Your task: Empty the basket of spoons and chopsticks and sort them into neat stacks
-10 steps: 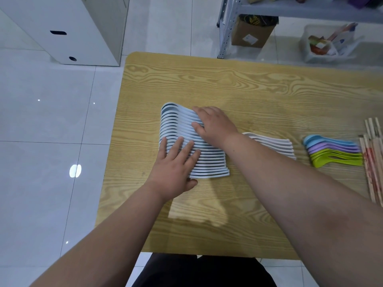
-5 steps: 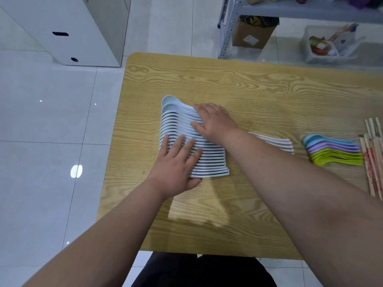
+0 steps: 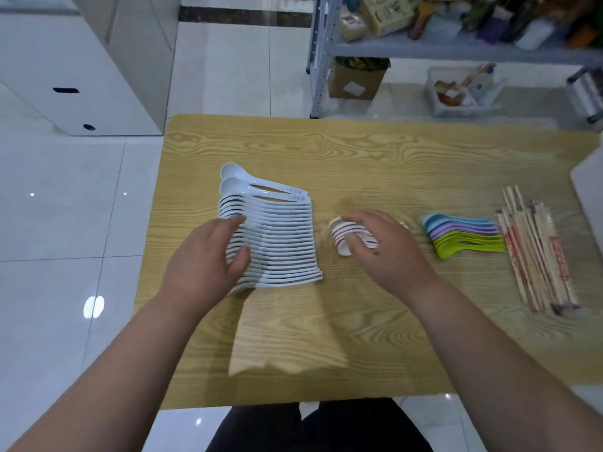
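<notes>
A long row of overlapping white spoons lies on the wooden table, bowls to the left. My left hand rests on the bowl ends of that row, fingers curled over them. A smaller stack of white spoons lies to the right, and my right hand covers and grips it. Further right lies a stack of coloured spoons in blue, purple and green. Wrapped wooden chopsticks lie in a pile near the right edge.
A white object shows at the table's right edge. Beyond the table stand a metal shelf, a cardboard box and a clear plastic tub on the tiled floor. A white cabinet stands at the far left.
My right hand has left the long white row and moved right onto the smaller white stack. My left hand shifted to the bowl ends. The view tilted up.
</notes>
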